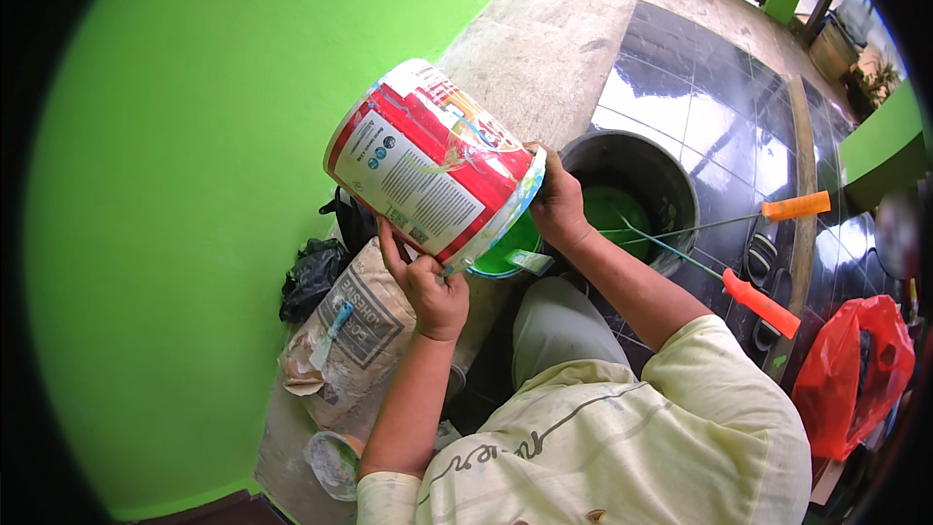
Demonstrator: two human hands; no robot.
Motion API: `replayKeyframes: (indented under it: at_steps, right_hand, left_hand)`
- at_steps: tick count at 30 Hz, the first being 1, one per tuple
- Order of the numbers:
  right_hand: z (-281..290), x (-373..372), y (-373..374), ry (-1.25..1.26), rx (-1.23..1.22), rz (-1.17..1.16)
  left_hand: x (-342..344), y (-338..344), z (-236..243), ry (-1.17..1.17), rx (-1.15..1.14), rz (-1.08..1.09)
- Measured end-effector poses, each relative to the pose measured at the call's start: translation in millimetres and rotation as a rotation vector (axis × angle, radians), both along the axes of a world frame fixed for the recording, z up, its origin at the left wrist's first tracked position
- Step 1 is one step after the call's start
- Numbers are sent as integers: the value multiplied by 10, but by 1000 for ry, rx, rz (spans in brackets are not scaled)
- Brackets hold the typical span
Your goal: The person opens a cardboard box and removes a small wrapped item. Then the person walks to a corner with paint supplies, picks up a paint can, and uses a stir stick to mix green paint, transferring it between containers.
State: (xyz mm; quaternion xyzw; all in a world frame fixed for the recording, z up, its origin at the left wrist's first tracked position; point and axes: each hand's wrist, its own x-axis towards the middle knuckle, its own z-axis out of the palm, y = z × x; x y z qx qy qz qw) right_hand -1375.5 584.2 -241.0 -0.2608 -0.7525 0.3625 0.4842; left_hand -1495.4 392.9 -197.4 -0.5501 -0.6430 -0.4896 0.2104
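Observation:
Both hands grip a red and white paint bucket point(428, 170), tilted with its paint-smeared rim toward the lower right. My left hand point(432, 294) holds its lower edge, fingers and thumb bent against it. Around the right side of the rim close the fingers of my right hand point(561, 202). Partly hidden underneath is a blue-rimmed container with green paint point(498, 257), and a paint-covered flat brush point(531, 262) lies by its edge. To the right, a black bucket point(688, 180) holds green paint and two roller rods, one with an orange handle point(797, 206), the other with a red-orange handle point(761, 303).
A green wall point(185, 233) rises at the left. Near it are a paper sack point(364, 331) with a blue-handled scraper point(335, 326), a black plastic bag point(311, 277) and a small tub point(333, 465). Sandals point(761, 258) and a red plastic bag point(846, 389) lie right.

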Motion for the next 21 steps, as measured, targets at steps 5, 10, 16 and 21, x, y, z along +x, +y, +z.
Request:
replayKeyframes:
  at_steps: [5,10,16,21]
  right_hand:
    - [52,14,-28,57,-11,16]
    - [72,49,-91,54,-5,-11]
    - [78,45,-69,76,23,-5]
    - [100,25,-54,103,31,14]
  left_hand:
    - [7,-9,-52,-40,2,-30]
    - [14,-39,-98,-32,-12,-17]
    - [26,-41,-89,-26,-8,-19]
    - [19,-32,-97,-23,9,-24]
